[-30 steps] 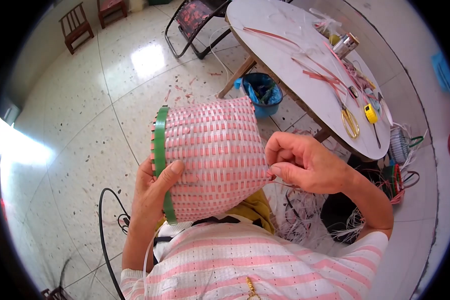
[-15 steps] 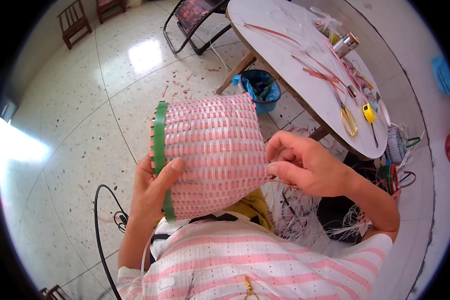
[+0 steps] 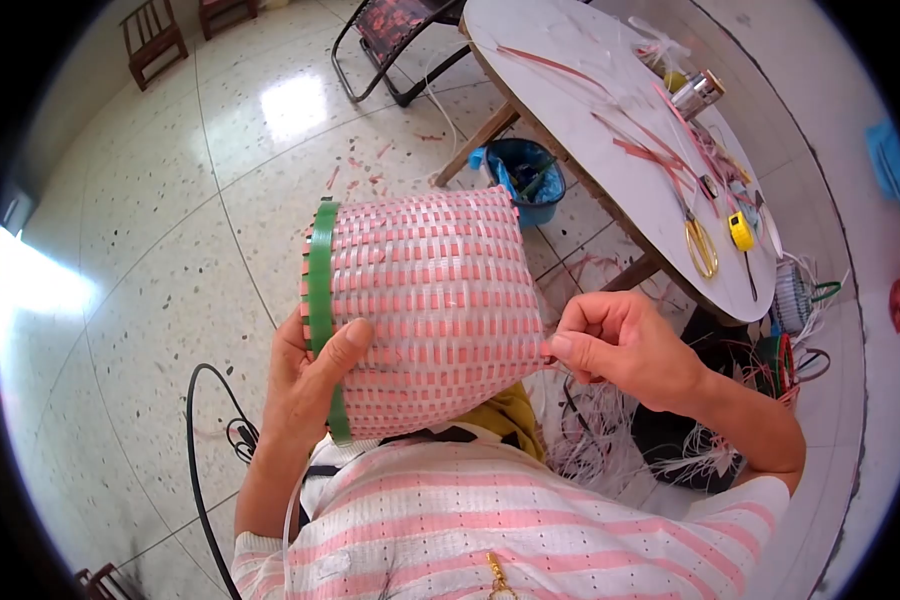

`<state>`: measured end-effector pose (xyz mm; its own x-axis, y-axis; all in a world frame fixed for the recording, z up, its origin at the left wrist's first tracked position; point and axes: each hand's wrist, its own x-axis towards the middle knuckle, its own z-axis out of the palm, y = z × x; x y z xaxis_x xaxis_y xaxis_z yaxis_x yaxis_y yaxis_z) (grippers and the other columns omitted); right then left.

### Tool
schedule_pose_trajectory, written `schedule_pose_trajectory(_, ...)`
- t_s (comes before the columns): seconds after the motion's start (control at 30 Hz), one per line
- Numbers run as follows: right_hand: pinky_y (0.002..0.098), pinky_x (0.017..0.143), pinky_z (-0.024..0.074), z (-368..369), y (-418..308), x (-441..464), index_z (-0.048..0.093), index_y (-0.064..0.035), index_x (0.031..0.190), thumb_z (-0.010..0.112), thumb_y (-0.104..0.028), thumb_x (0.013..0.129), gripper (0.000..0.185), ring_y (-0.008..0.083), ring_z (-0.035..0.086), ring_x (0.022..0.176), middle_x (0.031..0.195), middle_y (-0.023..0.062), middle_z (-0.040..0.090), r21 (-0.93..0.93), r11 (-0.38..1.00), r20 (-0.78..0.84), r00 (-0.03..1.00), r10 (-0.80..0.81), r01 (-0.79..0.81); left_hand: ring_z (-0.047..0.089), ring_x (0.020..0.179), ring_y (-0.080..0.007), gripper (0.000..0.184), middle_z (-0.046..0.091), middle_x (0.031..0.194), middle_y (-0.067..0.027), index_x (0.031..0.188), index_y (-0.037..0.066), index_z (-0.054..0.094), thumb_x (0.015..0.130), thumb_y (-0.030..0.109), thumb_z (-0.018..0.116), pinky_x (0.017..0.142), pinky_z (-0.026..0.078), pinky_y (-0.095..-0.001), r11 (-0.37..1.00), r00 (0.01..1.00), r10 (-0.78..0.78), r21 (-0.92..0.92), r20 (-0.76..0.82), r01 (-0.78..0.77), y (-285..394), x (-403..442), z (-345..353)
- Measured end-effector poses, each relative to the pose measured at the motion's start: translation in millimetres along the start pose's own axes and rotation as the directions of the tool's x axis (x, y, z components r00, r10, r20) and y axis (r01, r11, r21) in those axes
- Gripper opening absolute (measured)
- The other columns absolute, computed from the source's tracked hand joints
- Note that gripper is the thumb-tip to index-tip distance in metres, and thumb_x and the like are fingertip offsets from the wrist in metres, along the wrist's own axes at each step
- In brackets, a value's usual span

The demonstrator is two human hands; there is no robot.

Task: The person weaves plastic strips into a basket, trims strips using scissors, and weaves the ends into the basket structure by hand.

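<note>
A woven basket (image 3: 435, 300) of pink and clear plastic strips lies on its side above my lap, with a green band (image 3: 320, 280) around its left end. My left hand (image 3: 320, 375) grips that banded end, thumb on the outer weave and fingers out of sight behind or inside. At the basket's right edge, my right hand (image 3: 615, 345) is closed in a pinch on a pink strip end (image 3: 548, 348). Its other fingers are curled. Loose clear strips (image 3: 605, 440) hang in a tangle below my right hand.
A white oval table (image 3: 570, 60) at the right carries scissors (image 3: 700, 245), a yellow tape measure (image 3: 740, 230), a metal can (image 3: 698, 95) and red strips (image 3: 650, 155). A bin (image 3: 535, 213) with a blue liner stands beneath its edge. A folding chair (image 3: 395, 30) is behind.
My right hand has moved slightly right and down, and its fingers have curled closer together. The basket and my left hand stay nearly in place.
</note>
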<state>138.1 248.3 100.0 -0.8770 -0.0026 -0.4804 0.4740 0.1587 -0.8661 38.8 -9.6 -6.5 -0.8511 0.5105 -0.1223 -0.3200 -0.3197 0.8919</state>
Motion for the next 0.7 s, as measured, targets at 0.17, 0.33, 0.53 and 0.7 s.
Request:
schedule_pose_trajectory(0.17,0.0185,0.049,0.0372,5.4,0.6,5.9,0.057,-0.0027,0.078,0.063,-0.012,0.089,0.016,0.0024,0.048,0.055,0.066,-0.0023,0.055,-0.093,0.994,-0.032,0.997,-0.066,0.062,0.060,0.085,-0.0089,0.034,0.064,0.101,-0.0040,0.113,0.001,0.055,0.088,0.020,0.068,0.076,0.051,-0.0250,1.000,1.000,-0.007,-0.014,-0.008,0.007,-1.0,0.8,2.9)
schedule_pose_trajectory(0.33,0.0193,0.057,0.0412,-7.0,-4.5,3.4,0.059,-0.0004,0.081,0.061,-0.014,0.091,0.017,0.0033,0.051,0.063,0.070,-0.0024,0.056,-0.080,0.995,0.036,0.998,0.060,-0.057,0.060,0.085,-0.0086,0.034,0.064,0.100,-0.0040,0.113,0.001,0.055,0.088,0.020,0.068,0.076,0.051,-0.0250,1.000,1.000,0.002,-0.003,-0.006,-0.002,1.5,0.0,3.3)
schedule_pose_trajectory(0.53,0.0198,0.061,0.0427,-16.8,3.9,0.7,0.060,-0.0012,0.083,0.063,-0.018,0.090,0.019,0.0040,0.050,0.067,0.074,-0.0017,0.057,0.001,0.999,0.057,0.998,0.033,-0.033,0.064,0.082,-0.0105,0.035,0.066,0.100,-0.0062,0.117,0.001,0.055,0.088,0.018,0.066,0.072,0.054,-0.0255,0.999,1.000,0.011,0.031,-0.003,-0.011,-4.5,1.3,-2.0)
schedule_pose_trajectory(0.7,0.0196,0.060,0.0435,-17.0,8.1,3.5,0.060,-0.0015,0.083,0.065,-0.018,0.089,0.018,0.0040,0.052,0.065,0.073,-0.0009,0.059,0.028,0.999,0.065,0.997,-0.031,0.030,0.064,0.080,-0.0104,0.034,0.066,0.100,-0.0060,0.115,0.001,0.056,0.088,0.018,0.066,0.071,0.055,-0.0258,1.000,1.000,0.018,0.003,-0.009,-0.018,-3.8,2.1,0.2)
